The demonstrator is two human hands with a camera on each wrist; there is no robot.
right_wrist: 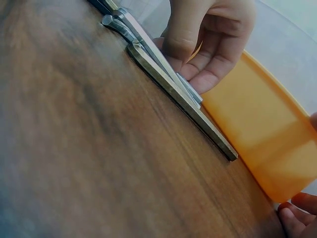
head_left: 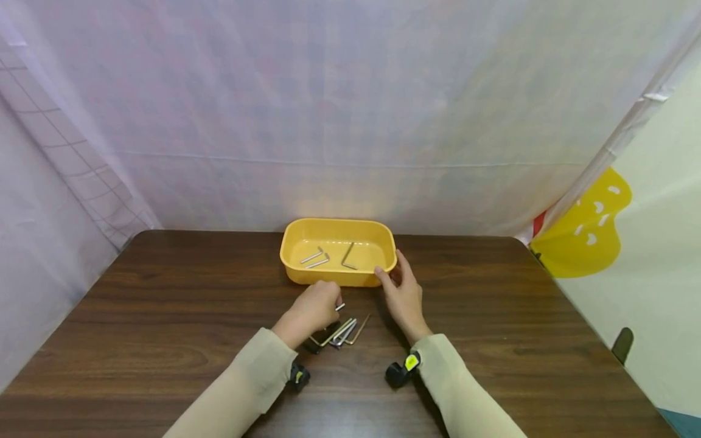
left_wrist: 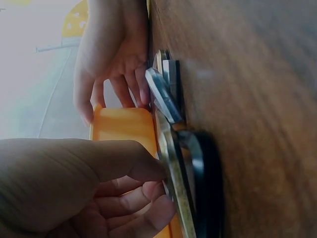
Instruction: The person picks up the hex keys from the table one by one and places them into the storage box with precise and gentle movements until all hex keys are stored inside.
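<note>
- the left grip point(head_left: 312, 308) is curled narrow, thumb and fingertips pinching the end of one hex key point(head_left: 340, 306) at the top of the loose set; the left wrist view shows the fingers point(left_wrist: 133, 198) closed onto the metal.
- the right grip point(head_left: 402, 292) is relaxed, fingers fairly straight, thumb resting on the near right corner of the yellow tray point(head_left: 338, 277) as if to steady it; it holds nothing.
- the pinched key sits just in front of the tray's near wall, still low over the worktop point(head_left: 164, 316); whether it has fully left the surface i cannot tell.
- right beside it, between the two wrists, lies the rest of the hex key set point(head_left: 344, 331): several bent keys fanned together, one of them brass-coloured, partly lying on a dark holder point(head_left: 314, 342). the right wrist view shows them stacked close, long shafts pointing toward the tray point(right_wrist: 257, 129).
- inside the tray three keys point(head_left: 328, 257) already lie on the floor of it, two near the left, one angled nearer the middle.
- judging from that, the sorting looks under way: a few keys in the tray, one in hand, and about four or more left on the worktop.
- further out: a pale draped sheet behind the worktop, a grid-patterned panel at left, a yellow shape point(head_left: 588, 234) on the right wall.
- both sleeves are beige, each wrist carrying a small black camera mount.
</note>
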